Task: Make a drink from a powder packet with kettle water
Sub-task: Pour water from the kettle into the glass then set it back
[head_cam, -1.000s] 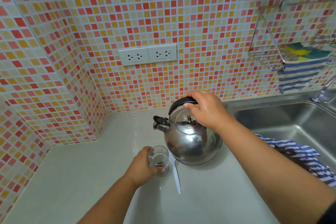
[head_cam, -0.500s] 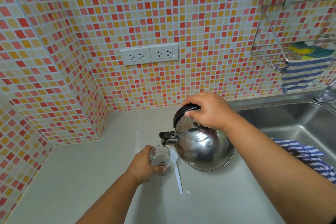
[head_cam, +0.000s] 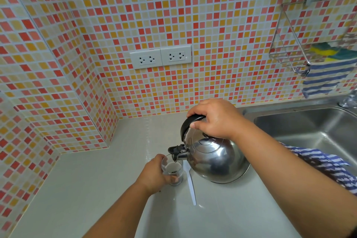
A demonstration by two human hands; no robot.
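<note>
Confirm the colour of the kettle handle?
Black. The kettle handle arcs over the shiny steel body, gripped by the right hand; the head view shows it.

From where I stand, nothing here carries writing I can read. The kettle (head_cam: pixel 216 158) is bare polished steel with no brand or mark showing, and the glass (head_cam: pixel 172 170) is plain. The wall sockets (head_cam: pixel 160 56) show only their pin holes, with no letters or numbers legible.
</note>
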